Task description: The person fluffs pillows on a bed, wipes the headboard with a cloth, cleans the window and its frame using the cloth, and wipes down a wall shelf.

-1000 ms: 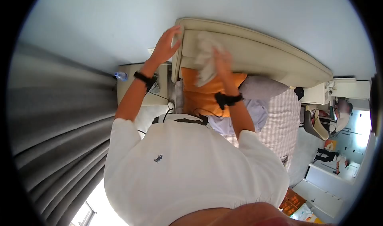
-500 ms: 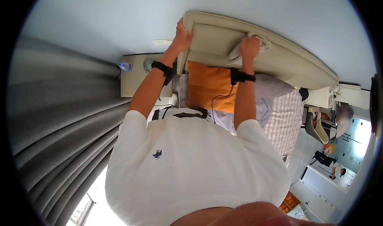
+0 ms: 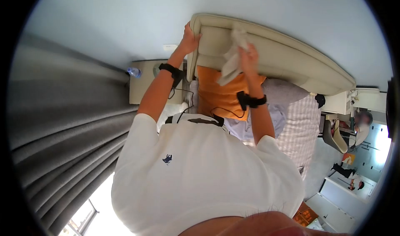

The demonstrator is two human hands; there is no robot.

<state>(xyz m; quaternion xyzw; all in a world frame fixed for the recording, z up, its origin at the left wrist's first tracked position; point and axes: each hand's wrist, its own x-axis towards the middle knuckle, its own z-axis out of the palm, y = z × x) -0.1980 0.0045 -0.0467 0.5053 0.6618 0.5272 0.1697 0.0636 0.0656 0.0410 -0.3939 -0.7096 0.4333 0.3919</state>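
Off-white cloth, blurred, hangs from the person's right hand in front of the left part of a beige padded headboard. Its long axis runs from far to near, the near end slanting left over an orange pillow. Whether the cloth touches the headboard cannot be told. The right hand's fingers are closed on the cloth's right side, though blur hides exactly how. The left hand grasps the headboard's left edge, fingers curled around it. Right of the orange pillow lies a grey pillow, beside checked bedding. To the left, a bedside table bears a clear plastic bottle; grey curtains hang nearer.
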